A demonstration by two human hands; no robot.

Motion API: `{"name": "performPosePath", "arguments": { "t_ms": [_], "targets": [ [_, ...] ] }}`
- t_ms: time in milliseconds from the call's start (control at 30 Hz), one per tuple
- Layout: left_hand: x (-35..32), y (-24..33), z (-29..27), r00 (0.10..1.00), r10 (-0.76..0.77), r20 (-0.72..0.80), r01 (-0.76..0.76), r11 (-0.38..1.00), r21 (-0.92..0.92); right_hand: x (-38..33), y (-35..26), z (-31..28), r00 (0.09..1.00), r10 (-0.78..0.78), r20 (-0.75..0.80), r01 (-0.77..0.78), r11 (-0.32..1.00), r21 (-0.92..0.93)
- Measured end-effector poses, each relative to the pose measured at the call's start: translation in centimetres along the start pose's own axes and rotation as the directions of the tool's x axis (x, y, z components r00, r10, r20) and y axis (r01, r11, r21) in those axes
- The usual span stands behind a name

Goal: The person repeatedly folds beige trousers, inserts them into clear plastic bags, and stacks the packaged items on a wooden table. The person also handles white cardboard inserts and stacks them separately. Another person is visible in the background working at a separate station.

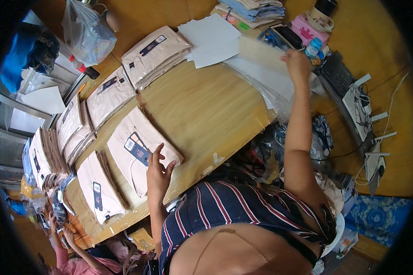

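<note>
My left hand (158,172) rests at the near edge of a folded beige garment (124,129), its fingers apart, beside the dark hang tag (136,147) lying on the cloth. Off to the far right, my right hand (297,64) is closed at the edge of a pale cream sheet (263,54), which is smeared by motion. Beneath that sheet lies a pile of clear plastic bags and white paper (266,79). Another folded beige garment (96,185) with a tag sits to the left of my left hand.
Stacks of bagged beige garments (156,56) line the table's far and left sides. White paper sheets (211,39) lie beyond the wooden table (192,114). A phone (287,36), a pink box (306,30) and a black keypad device (336,73) stand right. A person in pink (85,262) works lower left.
</note>
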State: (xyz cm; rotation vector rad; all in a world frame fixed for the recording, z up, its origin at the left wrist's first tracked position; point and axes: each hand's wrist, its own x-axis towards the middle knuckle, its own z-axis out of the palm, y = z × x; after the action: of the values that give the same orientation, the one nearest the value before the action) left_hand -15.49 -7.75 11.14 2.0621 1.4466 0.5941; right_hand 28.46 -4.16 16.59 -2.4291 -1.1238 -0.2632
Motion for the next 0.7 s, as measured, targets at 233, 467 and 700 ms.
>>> {"name": "performPosePath", "arguments": {
  "t_ms": [233,467,700],
  "targets": [
    [-0.4,0.5,2.6,0.969,0.072,-0.235,-0.117,0.976,-0.185,-14.5,-10.1,1.0,0.885,-0.408,-0.223,0.425,0.905,0.029],
    [7.4,-2.4,8.8,0.957,0.287,0.038,-0.283,0.899,0.334,-22.3,-13.9,7.9,0.730,-0.525,0.437,0.350,0.837,0.422],
    [16.1,-7.3,8.1,0.913,0.197,0.356,-0.381,0.723,0.576,-18.6,-1.2,8.5,0.766,-0.586,0.266,0.435,0.776,0.456]
  ]
}}
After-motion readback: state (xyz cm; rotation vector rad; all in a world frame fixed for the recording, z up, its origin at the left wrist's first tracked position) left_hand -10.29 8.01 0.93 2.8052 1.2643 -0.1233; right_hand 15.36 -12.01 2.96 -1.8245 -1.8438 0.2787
